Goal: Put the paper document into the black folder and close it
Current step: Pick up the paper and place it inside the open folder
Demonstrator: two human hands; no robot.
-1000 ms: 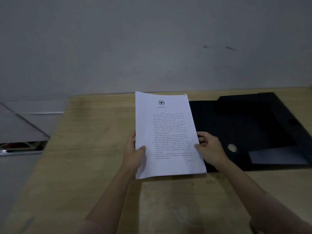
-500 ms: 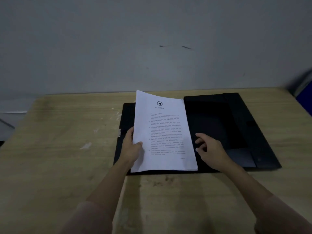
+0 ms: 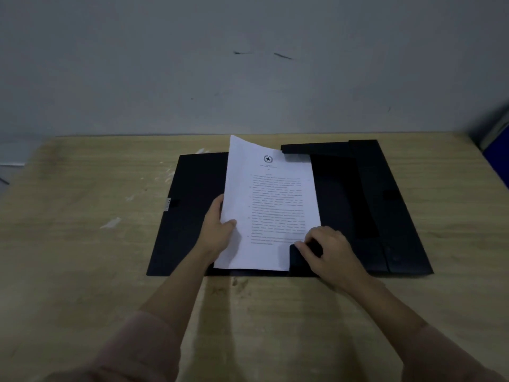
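Observation:
A black folder [image 3: 366, 205] lies open and flat on the wooden table. The white printed paper document [image 3: 271, 208] sits over the folder's middle, its right edge tucked under the top flap and the bottom flap. My left hand [image 3: 219, 230] grips the document's left edge, thumb on top. My right hand [image 3: 329, 249] pinches the folder's black bottom flap at the paper's lower right corner, fingers bent on the flap's edge.
The wooden table [image 3: 82, 244] ends at a grey wall [image 3: 248, 64] behind the folder. A blue object [image 3: 498, 164] stands past the table's right edge. Pale scuff marks [image 3: 110, 223] dot the table to the folder's left.
The paper has slid right, deeper over the folder, and now lies under the flaps. My right hand moved from the folder's inner panel to the bottom flap. The view shifted left.

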